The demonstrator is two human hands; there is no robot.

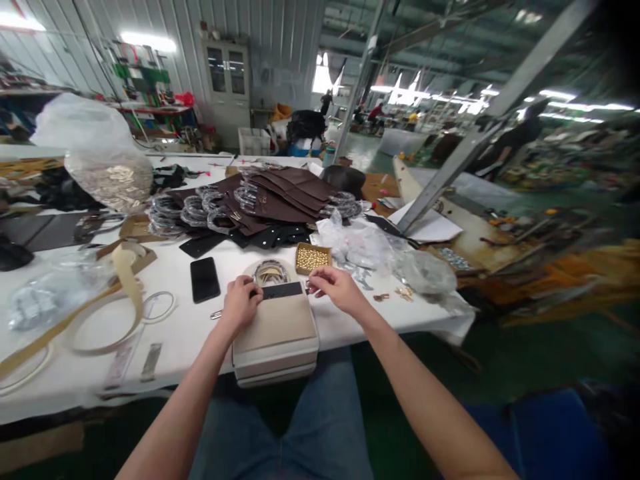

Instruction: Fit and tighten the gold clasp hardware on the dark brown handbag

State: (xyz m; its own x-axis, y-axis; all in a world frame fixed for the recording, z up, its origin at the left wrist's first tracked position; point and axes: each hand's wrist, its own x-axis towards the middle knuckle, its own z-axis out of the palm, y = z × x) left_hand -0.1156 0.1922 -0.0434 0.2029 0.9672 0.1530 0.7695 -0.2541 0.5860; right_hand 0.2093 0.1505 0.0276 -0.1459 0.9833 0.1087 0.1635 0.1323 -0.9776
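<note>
A beige handbag lies on the white table's front edge, right before me, with a dark strip across its top end and a wrapped handle beyond. My left hand is closed, its fingers pressed on the bag's top left corner by the dark strip. My right hand is pinched at the strip's right end, holding something I cannot make out.
A black phone lies left of the bag. A small box of gold studs sits behind it. Brown leather pieces with wrapped handles, plastic bags, beige straps and metal clips cover the table.
</note>
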